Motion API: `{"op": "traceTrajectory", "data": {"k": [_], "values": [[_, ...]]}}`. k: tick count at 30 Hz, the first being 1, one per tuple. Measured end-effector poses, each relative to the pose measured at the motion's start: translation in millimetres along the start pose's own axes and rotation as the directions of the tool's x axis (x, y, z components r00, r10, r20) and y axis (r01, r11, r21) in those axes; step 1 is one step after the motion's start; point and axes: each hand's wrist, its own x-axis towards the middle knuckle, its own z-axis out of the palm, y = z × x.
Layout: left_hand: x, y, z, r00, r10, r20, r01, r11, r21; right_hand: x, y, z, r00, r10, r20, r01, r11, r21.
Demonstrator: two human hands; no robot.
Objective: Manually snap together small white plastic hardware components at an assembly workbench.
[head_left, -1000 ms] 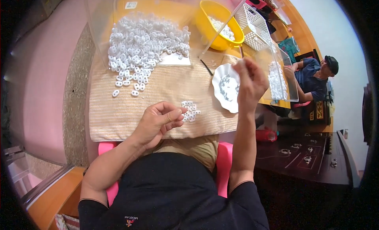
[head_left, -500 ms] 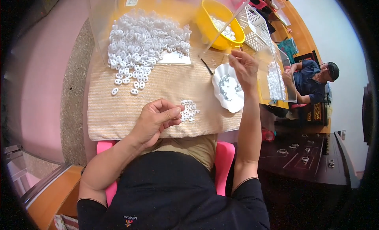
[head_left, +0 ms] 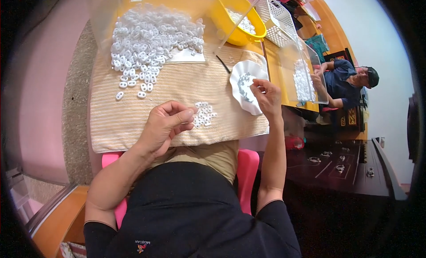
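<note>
My left hand (head_left: 165, 124) rests on the beige striped cloth (head_left: 133, 111) with fingers pinched together at the edge of a small cluster of white plastic pieces (head_left: 204, 115); whether it holds one I cannot tell. My right hand (head_left: 267, 97) reaches over the white scalloped dish (head_left: 246, 87), fingertips pinched at the small grey metal parts (head_left: 243, 85) lying in it. A large heap of white ring-shaped pieces (head_left: 151, 36) lies at the far side of the cloth, with a few strays (head_left: 133, 87) nearer me.
A yellow bowl (head_left: 230, 14) with white pieces and a white mesh basket (head_left: 279, 16) stand at the back right. A clear plastic box (head_left: 301, 76) of white pieces sits to the right. Another person (head_left: 346, 80) sits beyond it. A dark tool (head_left: 223, 64) lies by the dish.
My right hand has come down from above the dish to its contents. My left hand stays pinched by the small cluster.
</note>
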Motion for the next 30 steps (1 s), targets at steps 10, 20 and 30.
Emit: {"op": "traceTrajectory", "data": {"k": [10,20,30], "values": [[1.6,-4.1,-1.1,1.0,-0.002,0.004,0.002,0.999,0.032,-15.0,8.1,-1.2,0.999,0.008,0.045,0.001,0.981,-0.192],[1.3,-1.5,-2.7,1.0,0.003,-0.006,-0.003,1.0,0.026,1.6,-12.9,3.5,0.969,0.157,0.189,-0.051,0.882,-0.469],[1.5,-1.4,-2.6,1.0,0.007,-0.019,-0.006,0.999,0.041,-10.7,-33.6,8.1,0.982,0.128,0.138,-0.044,0.868,-0.494]]}}
